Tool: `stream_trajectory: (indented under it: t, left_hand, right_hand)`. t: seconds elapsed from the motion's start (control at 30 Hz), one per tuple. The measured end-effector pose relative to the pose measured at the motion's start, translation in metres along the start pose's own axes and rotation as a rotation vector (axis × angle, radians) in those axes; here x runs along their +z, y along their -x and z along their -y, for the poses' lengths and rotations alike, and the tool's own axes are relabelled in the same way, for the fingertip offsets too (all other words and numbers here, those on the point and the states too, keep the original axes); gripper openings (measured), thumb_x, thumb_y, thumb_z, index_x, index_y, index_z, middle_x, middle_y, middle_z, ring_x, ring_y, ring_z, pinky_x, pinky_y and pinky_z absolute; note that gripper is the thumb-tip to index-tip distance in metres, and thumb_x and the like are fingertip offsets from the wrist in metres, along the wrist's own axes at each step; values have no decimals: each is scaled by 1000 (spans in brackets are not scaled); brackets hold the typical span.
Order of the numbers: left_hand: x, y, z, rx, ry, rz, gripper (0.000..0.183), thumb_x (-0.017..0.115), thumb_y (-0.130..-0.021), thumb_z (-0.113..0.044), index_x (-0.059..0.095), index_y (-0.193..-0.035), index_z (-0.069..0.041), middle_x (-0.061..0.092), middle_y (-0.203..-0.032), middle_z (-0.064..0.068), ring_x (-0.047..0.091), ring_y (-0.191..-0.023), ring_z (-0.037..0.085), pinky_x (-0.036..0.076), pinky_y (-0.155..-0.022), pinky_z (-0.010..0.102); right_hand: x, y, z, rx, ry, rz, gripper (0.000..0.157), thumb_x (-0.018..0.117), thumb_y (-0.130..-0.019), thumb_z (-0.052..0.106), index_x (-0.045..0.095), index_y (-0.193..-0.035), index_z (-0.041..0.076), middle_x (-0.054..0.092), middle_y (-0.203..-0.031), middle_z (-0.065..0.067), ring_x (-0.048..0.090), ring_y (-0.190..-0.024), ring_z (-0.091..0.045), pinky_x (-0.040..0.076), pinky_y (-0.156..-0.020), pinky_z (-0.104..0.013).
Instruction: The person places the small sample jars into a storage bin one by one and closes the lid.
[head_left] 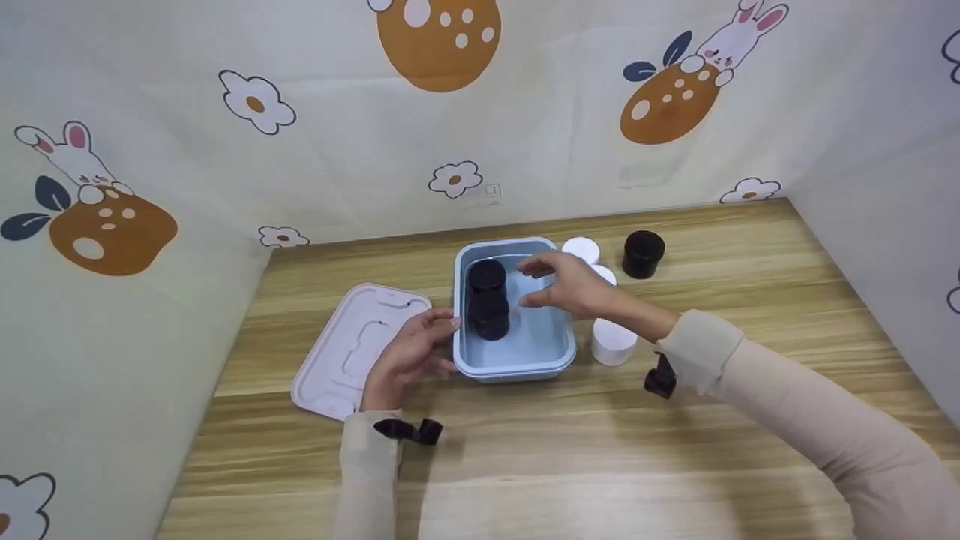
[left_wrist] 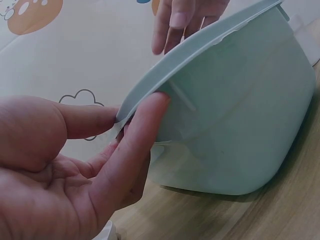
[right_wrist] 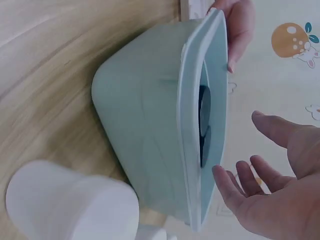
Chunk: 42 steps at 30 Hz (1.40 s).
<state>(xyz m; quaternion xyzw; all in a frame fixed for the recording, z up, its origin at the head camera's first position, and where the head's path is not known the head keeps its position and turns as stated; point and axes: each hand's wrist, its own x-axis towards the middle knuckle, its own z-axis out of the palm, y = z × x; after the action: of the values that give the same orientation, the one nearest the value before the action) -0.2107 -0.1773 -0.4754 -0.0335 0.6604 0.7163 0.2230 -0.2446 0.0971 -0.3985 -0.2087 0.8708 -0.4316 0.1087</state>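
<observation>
A light blue plastic bin (head_left: 534, 341) stands on the table, with two black round containers (head_left: 489, 300) in its left half. My left hand (head_left: 409, 351) pinches the bin's left rim; in the left wrist view its thumb (left_wrist: 90, 120) lies on the rim and the fingers sit below it outside. Over the bin's right side hovers my right hand (head_left: 574, 286), fingers spread and holding nothing. The right wrist view shows a gap between the right thumb (right_wrist: 272, 127) and fingers. Several white round containers (head_left: 613, 343) stand along the bin's right side, partly hidden by the right hand and wrist.
Another black container (head_left: 643, 253) stands at the back right of the wooden table (head_left: 562, 465). A pale lid (head_left: 337, 352) with moulded grooves lies left of the bin, partly under the left hand. Patterned cloth walls (head_left: 337, 165) border the table behind and at both sides.
</observation>
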Motion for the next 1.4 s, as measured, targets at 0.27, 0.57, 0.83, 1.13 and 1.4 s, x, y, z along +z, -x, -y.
stream_trajectory:
  t: [0.27, 0.57, 0.83, 1.13, 1.4]
  left_hand:
    - [0, -1, 2, 3, -16, -7, 34, 56, -101, -14, 46, -129, 2, 60, -107, 8, 65, -89, 16, 59, -49, 25]
    - [1, -1, 0, 0, -2, -4, 32, 56, -101, -14, 45, -127, 0, 61, -99, 4, 65, -83, 16, 59, -48, 25]
    - [1, 0, 0, 4, 4, -13, 31, 56, -100, -13, 45, -126, 1, 59, -102, 5, 63, -85, 16, 59, -48, 25]
    - [0, 1, 0, 8, 4, -9, 33, 56, -101, -13, 45, -129, 1, 60, -105, 7, 67, -82, 17, 60, -49, 26]
    - [1, 2, 0, 6, 2, -13, 33, 57, -100, -14, 46, -128, 1, 60, -102, 6, 67, -79, 17, 59, -47, 26]
  right_hand:
    - [-27, 14, -15, 5, -72, -78, 55, 79, -85, 10, 58, -134, -1, 61, -135, -21, 54, -131, -38, 48, -110, -52]
    - [-47, 26, -45, -7, 21, -216, 52, 80, -84, 10, 59, -132, 1, 63, -132, -19, 58, -119, -35, 51, -104, -49]
    - [-64, 29, -80, -12, 140, -340, 56, 81, -83, 10, 58, -134, 2, 57, -130, -22, 55, -118, -42, 46, -105, -50]
    - [-81, 26, -118, -7, 86, -381, 68, 85, -80, 14, 53, -139, 4, 50, -142, -24, 43, -136, -42, 34, -117, -59]
    - [-87, 20, -146, 11, 126, -343, 80, 86, -79, 15, 45, -146, 1, 43, -148, -28, 35, -140, -45, 28, -120, -62]
